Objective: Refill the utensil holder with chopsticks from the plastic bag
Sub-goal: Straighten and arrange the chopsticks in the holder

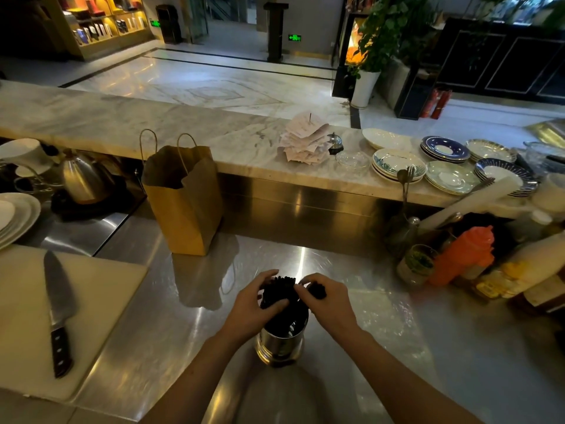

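Observation:
A shiny steel utensil holder [279, 347] stands on the steel counter right in front of me. A thick bundle of black chopsticks [279, 290] stands upright in it, their ends sticking out above the rim. My left hand [255, 304] wraps the bundle from the left. My right hand [327, 302] grips it from the right, with a few chopstick ends under its fingers. No plastic bag is visible in this view.
A brown paper bag [183, 203] stands behind the holder to the left. A cutting board [101, 301] with a large knife [58, 310] lies at left. Sauce bottles and jars [464, 255] crowd the right; plate stacks [397, 163] and a receipt spike [305, 139] sit on the marble ledge.

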Demonstrator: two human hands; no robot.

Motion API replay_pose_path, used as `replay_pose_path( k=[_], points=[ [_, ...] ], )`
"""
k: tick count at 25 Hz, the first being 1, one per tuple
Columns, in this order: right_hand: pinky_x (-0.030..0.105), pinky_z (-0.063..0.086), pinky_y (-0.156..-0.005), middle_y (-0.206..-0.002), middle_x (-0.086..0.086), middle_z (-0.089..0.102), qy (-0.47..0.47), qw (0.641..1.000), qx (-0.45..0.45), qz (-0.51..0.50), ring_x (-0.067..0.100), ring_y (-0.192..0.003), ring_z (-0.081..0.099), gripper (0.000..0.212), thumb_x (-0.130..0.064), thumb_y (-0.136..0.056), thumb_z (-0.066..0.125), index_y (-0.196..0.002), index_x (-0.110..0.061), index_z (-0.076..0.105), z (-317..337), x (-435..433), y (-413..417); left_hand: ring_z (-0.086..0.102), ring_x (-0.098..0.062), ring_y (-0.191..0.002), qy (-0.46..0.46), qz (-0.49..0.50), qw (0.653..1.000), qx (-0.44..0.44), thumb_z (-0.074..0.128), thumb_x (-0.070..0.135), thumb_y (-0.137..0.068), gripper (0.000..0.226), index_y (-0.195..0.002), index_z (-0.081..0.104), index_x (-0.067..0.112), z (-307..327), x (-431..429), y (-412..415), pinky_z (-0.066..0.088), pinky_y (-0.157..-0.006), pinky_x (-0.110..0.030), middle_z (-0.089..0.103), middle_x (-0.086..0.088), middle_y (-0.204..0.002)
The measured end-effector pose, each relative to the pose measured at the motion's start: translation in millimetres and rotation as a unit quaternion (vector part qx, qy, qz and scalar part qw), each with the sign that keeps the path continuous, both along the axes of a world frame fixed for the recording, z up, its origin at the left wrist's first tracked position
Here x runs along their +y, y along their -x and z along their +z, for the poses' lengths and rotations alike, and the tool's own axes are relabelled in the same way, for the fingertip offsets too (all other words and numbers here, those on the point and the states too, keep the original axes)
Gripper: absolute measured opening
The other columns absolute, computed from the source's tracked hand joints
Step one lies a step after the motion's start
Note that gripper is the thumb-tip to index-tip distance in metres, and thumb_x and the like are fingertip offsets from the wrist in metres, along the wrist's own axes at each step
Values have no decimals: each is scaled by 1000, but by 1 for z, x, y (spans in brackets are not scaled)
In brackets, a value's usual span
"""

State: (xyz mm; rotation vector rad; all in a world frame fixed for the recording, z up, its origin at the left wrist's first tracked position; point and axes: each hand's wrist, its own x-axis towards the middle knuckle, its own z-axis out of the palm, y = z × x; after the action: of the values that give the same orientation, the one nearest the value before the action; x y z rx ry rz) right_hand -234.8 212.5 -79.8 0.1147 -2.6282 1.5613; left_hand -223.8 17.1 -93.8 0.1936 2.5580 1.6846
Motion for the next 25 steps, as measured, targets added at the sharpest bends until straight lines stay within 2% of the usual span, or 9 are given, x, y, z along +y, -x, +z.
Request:
replay_pose_path(
  k=[4, 6, 9, 11, 13, 16, 19, 22, 25],
  points=[
    [16, 54, -59, -67, -9, 68, 10, 1000, 12, 4, 4, -63, 68, 12, -29, -85, 72, -97, -27, 70, 14, 3, 2, 51, -2, -122, 8, 1, 1000, 4, 75, 42, -81, 63, -137, 47, 40, 15, -3, -1, 40, -101, -24, 55, 17, -133],
    [12, 49, -56, -66, -11, 68, 10, 1000, 16, 15, 3, -62, 67, 4, -25, -87, 71, -90, -23, 71, 21, 5, 5, 50, -3, -122, 12, -3, 1000, 12, 74, 46, -80, 64, -137, 45, 43, 24, -2, -2, 37, -100, -22, 51, 19, -137],
    [11, 46, -56, -66, -17, 67, -7, 999, 2, 34, 1, -62, 65, 11, -23, -89, 68, -79, -20, 70, 29, 6, 8, 49, -3, -124, 19, -12, 999, 32, 73, 50, -79, 62, -133, 43, 48, 36, 0, -2, 36, -101, -21, 48, 22, -139],
    [13, 47, -57, -64, -17, 65, -20, 999, -3, 32, 2, -61, 64, 13, -24, -89, 67, -77, -21, 69, 37, 7, 11, 47, -2, -124, 26, -16, 999, 44, 74, 47, -80, 58, -128, 42, 52, 43, 3, -2, 35, -101, -21, 48, 25, -135],
    [21, 51, -59, -65, -11, 65, -22, 999, 7, 22, 5, -61, 63, 14, -27, -89, 67, -76, -22, 68, 47, 9, 14, 45, -3, -126, 36, -24, 998, 54, 74, 45, -81, 57, -127, 41, 52, 48, 5, 0, 34, -105, -24, 48, 23, -135],
    [30, 56, -60, -68, -3, 66, -12, 999, 26, 22, 12, -63, 64, 13, -32, -88, 65, -77, -27, 68, 68, 11, 22, 41, -5, -131, 60, -42, 996, 48, 74, 48, -79, 65, -136, 41, 42, 52, 10, 4, 33, -110, -30, 46, 17, -143],
    [28, 57, -56, -68, -4, 66, -11, 998, 48, 47, 14, -62, 64, 12, -33, -88, 65, -76, -31, 67, 92, 12, 29, 38, -7, -135, 82, -62, 994, 32, 72, 52, -79, 71, -141, 41, 36, 55, 19, 11, 33, -113, -33, 44, 12, -148],
    [21, 54, -52, -68, -2, 66, 0, 995, 58, 79, 15, -59, 65, 11, -31, -89, 66, -78, -28, 67, 112, 10, 37, 43, -7, -131, 90, -82, 991, 49, 65, 49, -86, 55, -135, 43, 40, 61, 28, 19, 37, -112, -37, 49, 13, -143],
    [19, 54, -52, -68, 2, 67, 22, 993, 66, 92, 13, -58, 66, 9, -30, -88, 67, -81, -24, 67, 134, 9, 47, 57, -4, -113, 42, -90, 992, 71, 55, 47, -94, 26, -119, 52, 45, 74, 35, 25, 48, -101, -36, 62, 16, -125]
  ],
)
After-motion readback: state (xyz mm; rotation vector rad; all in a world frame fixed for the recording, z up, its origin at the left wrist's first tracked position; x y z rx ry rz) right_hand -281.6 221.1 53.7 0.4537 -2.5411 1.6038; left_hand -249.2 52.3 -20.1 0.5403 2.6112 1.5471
